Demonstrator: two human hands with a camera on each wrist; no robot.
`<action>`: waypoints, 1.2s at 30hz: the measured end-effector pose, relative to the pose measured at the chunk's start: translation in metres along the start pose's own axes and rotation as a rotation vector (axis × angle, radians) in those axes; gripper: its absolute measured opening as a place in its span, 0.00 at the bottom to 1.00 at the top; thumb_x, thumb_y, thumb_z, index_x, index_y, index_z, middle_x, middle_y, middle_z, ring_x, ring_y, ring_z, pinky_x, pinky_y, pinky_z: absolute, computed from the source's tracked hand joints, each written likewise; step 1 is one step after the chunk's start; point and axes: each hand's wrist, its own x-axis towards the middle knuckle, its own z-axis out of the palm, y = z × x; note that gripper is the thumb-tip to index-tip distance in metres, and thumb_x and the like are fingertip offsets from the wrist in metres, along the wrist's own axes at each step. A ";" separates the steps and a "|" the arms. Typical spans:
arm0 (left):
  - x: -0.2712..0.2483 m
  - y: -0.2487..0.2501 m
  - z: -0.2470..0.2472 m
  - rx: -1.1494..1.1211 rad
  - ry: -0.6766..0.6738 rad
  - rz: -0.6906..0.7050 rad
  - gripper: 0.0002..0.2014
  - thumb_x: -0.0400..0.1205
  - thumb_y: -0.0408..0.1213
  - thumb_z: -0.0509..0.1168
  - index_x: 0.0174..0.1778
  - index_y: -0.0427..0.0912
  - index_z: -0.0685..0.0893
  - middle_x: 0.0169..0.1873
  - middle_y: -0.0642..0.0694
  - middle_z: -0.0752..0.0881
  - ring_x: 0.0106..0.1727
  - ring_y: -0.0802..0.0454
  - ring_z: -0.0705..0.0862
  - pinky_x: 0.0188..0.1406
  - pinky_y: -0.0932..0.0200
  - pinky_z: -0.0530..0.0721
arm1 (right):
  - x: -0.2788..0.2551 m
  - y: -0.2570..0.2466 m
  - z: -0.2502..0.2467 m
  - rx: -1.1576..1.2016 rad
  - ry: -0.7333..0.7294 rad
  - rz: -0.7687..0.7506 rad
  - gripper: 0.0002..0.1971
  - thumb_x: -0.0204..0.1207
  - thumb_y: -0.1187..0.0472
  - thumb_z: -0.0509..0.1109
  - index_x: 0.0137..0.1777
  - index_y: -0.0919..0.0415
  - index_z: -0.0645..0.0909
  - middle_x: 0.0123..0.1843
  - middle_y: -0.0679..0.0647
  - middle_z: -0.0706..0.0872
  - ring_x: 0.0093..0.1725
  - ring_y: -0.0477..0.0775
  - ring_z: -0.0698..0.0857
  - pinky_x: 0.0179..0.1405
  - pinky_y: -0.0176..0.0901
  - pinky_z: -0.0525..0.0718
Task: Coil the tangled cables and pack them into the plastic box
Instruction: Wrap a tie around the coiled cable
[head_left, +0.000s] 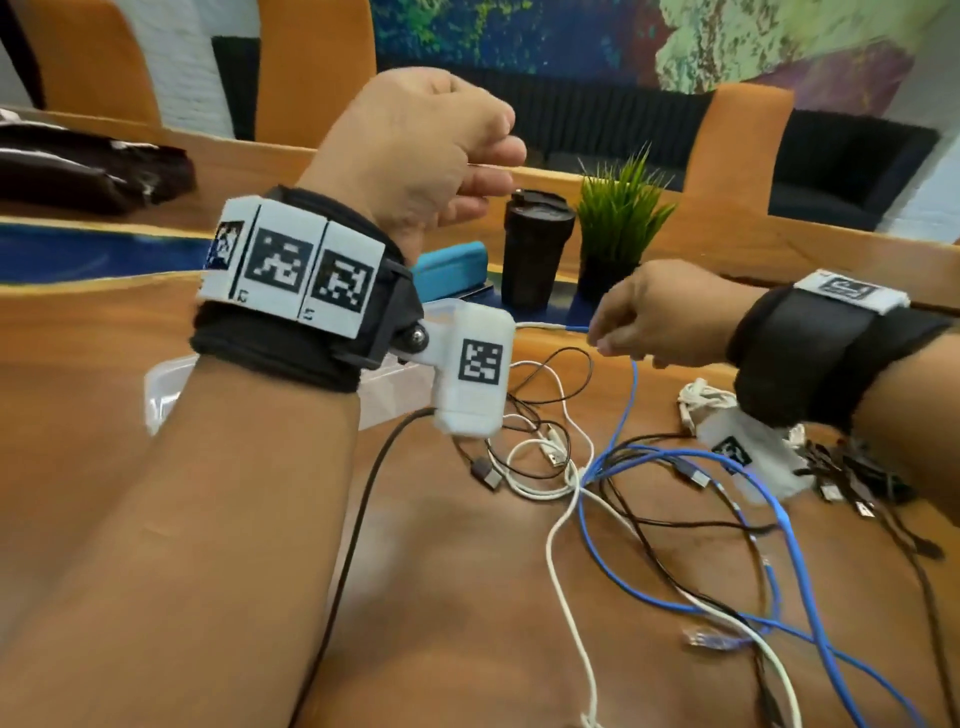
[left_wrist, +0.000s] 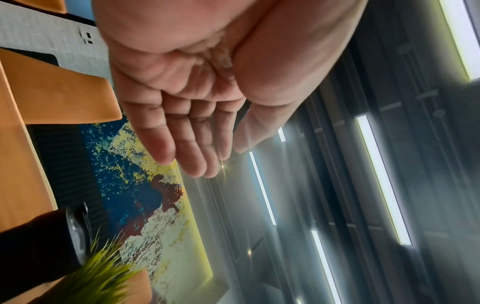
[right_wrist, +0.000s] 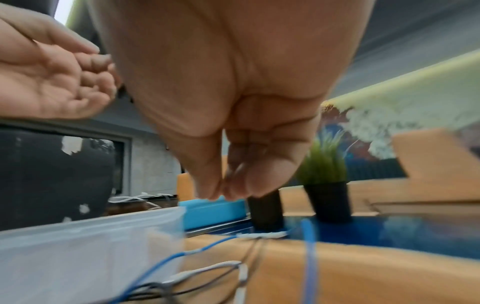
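A tangle of blue, white and black cables lies on the wooden table (head_left: 441, 597). My right hand (head_left: 597, 340) hovers low over the far bend of the blue cable (head_left: 631, 387), thumb and fingertips pressed together. In the right wrist view the fingertips (right_wrist: 223, 194) show no cable between them, and the blue cable (right_wrist: 310, 257) lies on the table below. My left hand (head_left: 441, 145) is raised above the table, loosely curled and empty; its palm (left_wrist: 187, 133) faces the ceiling. The clear plastic box (head_left: 161, 384) sits mostly hidden behind my left forearm, its wall (right_wrist: 78, 246) close on the left.
A white coiled bundle (head_left: 701, 400) and a black cable bundle (head_left: 852, 478) lie at the right. Behind the tangle stand a black cup (head_left: 537, 249), a potted grass plant (head_left: 618, 218) and a teal case (head_left: 452, 270). A dark bag (head_left: 88, 171) lies far left.
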 end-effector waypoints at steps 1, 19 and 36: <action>0.002 0.000 -0.005 -0.019 0.027 -0.010 0.07 0.83 0.36 0.62 0.51 0.43 0.85 0.40 0.49 0.92 0.37 0.54 0.87 0.39 0.60 0.87 | 0.001 -0.016 0.003 0.056 -0.064 -0.035 0.04 0.79 0.57 0.72 0.51 0.51 0.88 0.43 0.50 0.89 0.40 0.52 0.88 0.31 0.38 0.87; 0.002 0.009 -0.026 -0.151 0.043 -0.003 0.09 0.83 0.36 0.61 0.54 0.44 0.86 0.39 0.51 0.92 0.39 0.56 0.86 0.42 0.60 0.87 | 0.063 -0.061 0.070 -0.267 -0.185 -0.068 0.14 0.78 0.52 0.73 0.62 0.54 0.84 0.57 0.53 0.88 0.55 0.56 0.86 0.59 0.49 0.85; 0.004 0.002 -0.010 0.037 -0.043 0.054 0.06 0.82 0.36 0.64 0.51 0.45 0.87 0.44 0.45 0.93 0.38 0.53 0.88 0.39 0.58 0.84 | 0.010 -0.047 -0.055 -0.148 0.291 -0.103 0.07 0.74 0.60 0.73 0.49 0.47 0.84 0.47 0.49 0.85 0.48 0.55 0.83 0.49 0.52 0.86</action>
